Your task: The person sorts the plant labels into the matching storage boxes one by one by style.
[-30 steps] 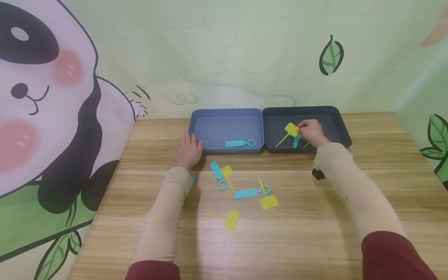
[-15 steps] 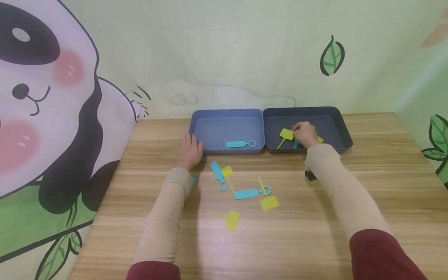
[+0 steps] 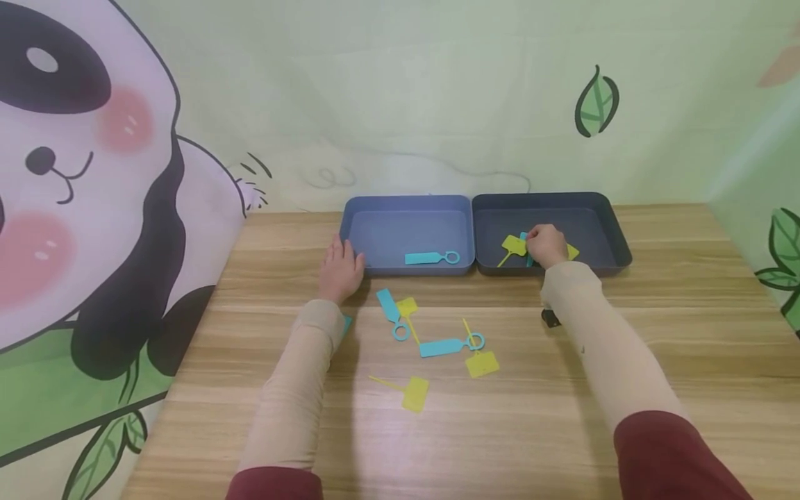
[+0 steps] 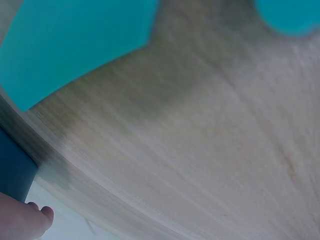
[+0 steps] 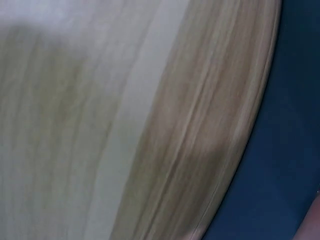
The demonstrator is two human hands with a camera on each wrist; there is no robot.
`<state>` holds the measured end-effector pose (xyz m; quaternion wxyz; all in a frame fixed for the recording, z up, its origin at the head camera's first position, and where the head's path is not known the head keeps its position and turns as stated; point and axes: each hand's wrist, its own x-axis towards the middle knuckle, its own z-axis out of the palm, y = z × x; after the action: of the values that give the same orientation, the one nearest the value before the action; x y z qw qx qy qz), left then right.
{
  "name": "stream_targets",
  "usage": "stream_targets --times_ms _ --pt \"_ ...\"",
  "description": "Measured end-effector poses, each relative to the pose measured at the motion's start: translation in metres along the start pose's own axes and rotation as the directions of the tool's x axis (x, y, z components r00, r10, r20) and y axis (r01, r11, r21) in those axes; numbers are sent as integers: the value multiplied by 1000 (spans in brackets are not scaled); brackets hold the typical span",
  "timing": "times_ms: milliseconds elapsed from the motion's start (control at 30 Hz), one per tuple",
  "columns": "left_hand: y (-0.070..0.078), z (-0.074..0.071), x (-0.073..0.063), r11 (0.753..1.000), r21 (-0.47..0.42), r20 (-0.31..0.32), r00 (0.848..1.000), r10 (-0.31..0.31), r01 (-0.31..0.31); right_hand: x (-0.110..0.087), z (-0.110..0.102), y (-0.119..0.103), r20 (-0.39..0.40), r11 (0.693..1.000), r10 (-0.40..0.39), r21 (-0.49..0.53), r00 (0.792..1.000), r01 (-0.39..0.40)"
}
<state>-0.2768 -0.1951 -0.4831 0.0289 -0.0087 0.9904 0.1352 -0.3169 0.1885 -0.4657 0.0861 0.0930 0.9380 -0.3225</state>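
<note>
My left hand (image 3: 341,269) rests with spread fingers on the left rim of the blue tray (image 3: 400,203), where a blue ring-ended tag (image 3: 423,258) lies. My right hand (image 3: 547,245) is inside the dark tray (image 3: 615,239), its curled fingertips pinching at a blue tag (image 3: 529,261) that they partly cover. One yellow tag with a thin tail (image 3: 514,244) lies left of those fingertips; another yellow tag (image 3: 572,251) shows behind the hand. In the left wrist view a blue tag (image 4: 75,45) is close to the camera. The right wrist view catches only a finger edge (image 5: 311,222).
On the wooden table (image 3: 531,430) in front of the trays lie two blue ring tags (image 3: 387,305) and several yellow tags (image 3: 482,364), some overlapping. Another blue tag (image 3: 346,325) peeks from under the left sleeve. The trays stand side by side near the patterned wall covering (image 3: 412,104).
My right hand has moved slightly left and down in the dark tray, and the yellow tag beside its fingertips has come lower. My left hand has stayed on the blue tray's rim.
</note>
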Motion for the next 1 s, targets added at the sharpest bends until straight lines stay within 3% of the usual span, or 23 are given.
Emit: stream_targets --times_ms 267,533,867,1000 --pt "1 1 0 1000 1 10 1000 -2 2 2 -2 2 -4 1000 -1 22 1000 1" --pt "2 0 0 1000 10 7 1000 -3 3 2 -13 -5 -47 995 -72 72 996 76" --pt "1 -2 0 1000 6 6 1000 -7 7 -15 -29 -20 -26 979 -181 94 983 183" --pt "2 -3 -1 1000 4 7 1000 -4 4 -28 -33 -27 21 969 -241 67 970 239"
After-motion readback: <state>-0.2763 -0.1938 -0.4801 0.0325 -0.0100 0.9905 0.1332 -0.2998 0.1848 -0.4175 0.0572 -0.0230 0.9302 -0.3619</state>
